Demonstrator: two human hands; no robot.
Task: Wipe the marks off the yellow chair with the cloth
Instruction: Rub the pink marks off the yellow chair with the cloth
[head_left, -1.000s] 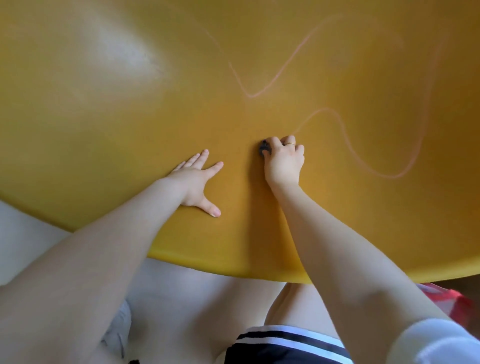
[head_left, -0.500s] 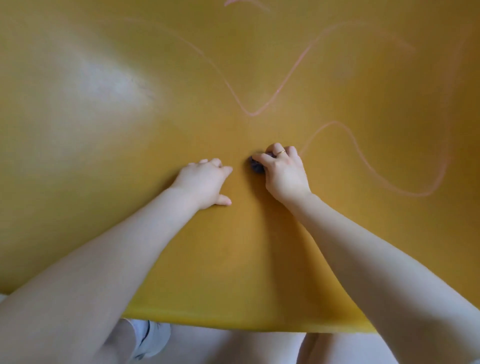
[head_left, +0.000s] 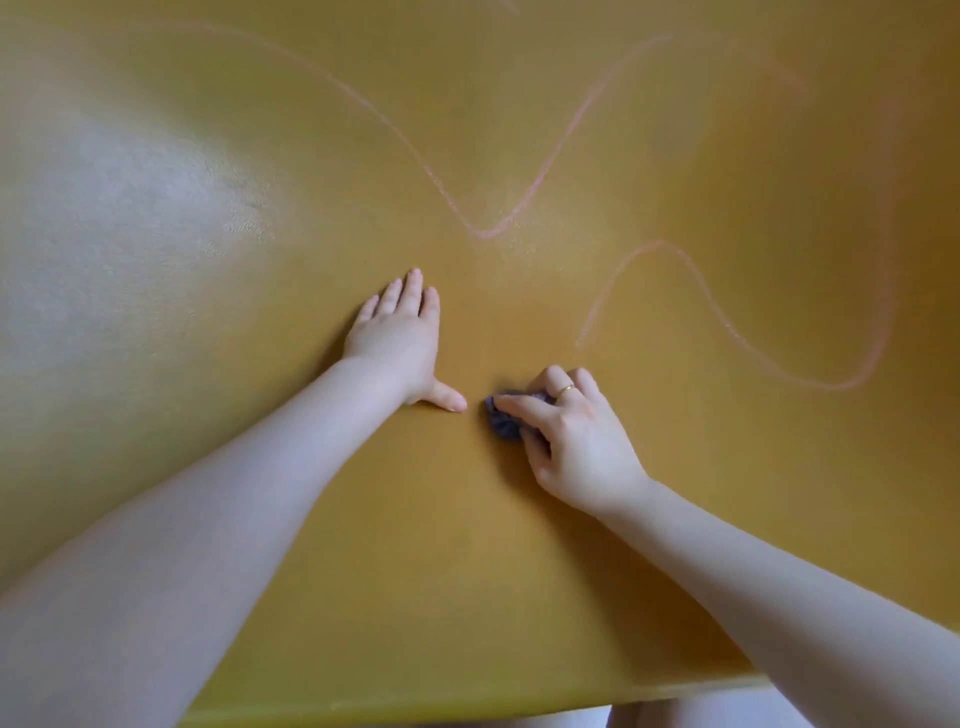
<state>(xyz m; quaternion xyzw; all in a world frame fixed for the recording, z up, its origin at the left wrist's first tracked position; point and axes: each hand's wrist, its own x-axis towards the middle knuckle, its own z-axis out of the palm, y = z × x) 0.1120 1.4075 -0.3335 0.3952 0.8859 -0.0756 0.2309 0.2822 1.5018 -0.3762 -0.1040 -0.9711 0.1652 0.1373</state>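
The yellow chair (head_left: 260, 493) fills almost the whole view, its seat surface smooth and glossy. Wavy pink marks (head_left: 550, 166) run across the far middle, and a second pink loop (head_left: 727, 322) curls at the right. My right hand (head_left: 571, 441) is shut on a small bunched grey-blue cloth (head_left: 501, 423) and presses it on the seat, below the left end of the loop. A ring sits on one finger. My left hand (head_left: 400, 338) lies flat on the seat, fingers together and thumb out, just left of the cloth.
The chair's front edge (head_left: 467, 706) runs along the bottom of the view, with pale floor and my legs just below it. A bright patch of glare (head_left: 130, 208) lies on the seat at the left.
The view has moved closer over the seat. My right hand has drawn the cloth back toward me, away from the loop's end. My left hand has flattened out from a curled pose.
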